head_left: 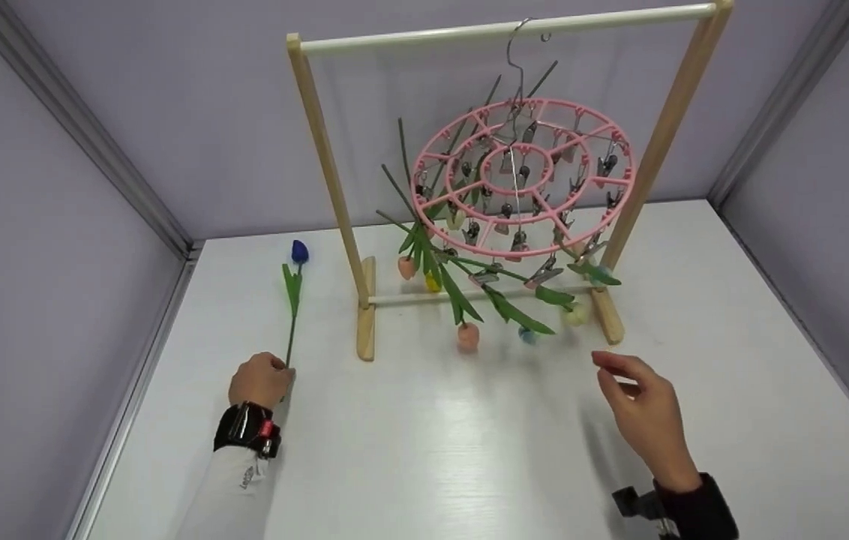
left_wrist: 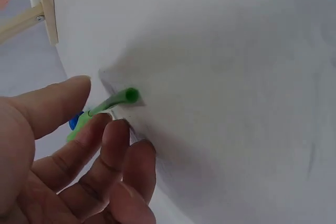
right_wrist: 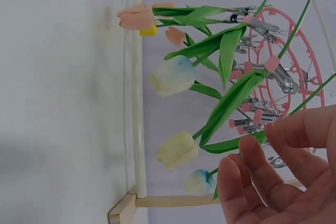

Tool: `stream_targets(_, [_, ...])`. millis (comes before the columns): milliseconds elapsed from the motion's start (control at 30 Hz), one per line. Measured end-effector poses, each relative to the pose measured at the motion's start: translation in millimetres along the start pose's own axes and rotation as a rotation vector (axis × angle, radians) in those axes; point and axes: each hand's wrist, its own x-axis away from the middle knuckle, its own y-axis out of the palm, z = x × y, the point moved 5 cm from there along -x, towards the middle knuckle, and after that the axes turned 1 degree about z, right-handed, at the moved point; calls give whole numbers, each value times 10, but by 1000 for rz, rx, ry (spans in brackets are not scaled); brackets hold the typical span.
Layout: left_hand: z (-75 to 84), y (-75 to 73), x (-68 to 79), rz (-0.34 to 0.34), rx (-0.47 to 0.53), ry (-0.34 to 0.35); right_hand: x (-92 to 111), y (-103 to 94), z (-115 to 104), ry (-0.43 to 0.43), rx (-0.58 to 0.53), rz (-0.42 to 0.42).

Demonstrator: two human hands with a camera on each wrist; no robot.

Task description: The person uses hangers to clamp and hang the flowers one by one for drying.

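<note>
An artificial blue tulip [head_left: 300, 253] lies on the white table, its green stem [left_wrist: 123, 97] pointing towards the near side. My left hand [head_left: 259, 381] is at the stem's lower end. In the left wrist view its thumb stands apart from the curled fingers, with the stem between them and no firm grip visible. Further right, my right hand [head_left: 646, 409] hovers over the table with thumb and fingers loosely bent and nothing between them. A pink round clip hanger [head_left: 522, 251] holds several tulips upside down, among them a peach tulip [right_wrist: 137, 17] and a pale tulip [right_wrist: 177, 150].
A wooden rack [head_left: 327, 165] with a white top bar [head_left: 424, 36] carries the hanger by its metal hook [head_left: 511, 52]. Several metal clips dangle from the hanger's rings. Pale walls [head_left: 42, 225] enclose the table [head_left: 424, 465] at the back and sides.
</note>
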Motion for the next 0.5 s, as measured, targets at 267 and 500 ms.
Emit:
stream_targets(267, [-4,7,41,-21,-18,-65,146,185,10,34,-5,-34])
stream_targets(500, [16,-192,141,120,41,-17,190,282,2,21,-17,-40])
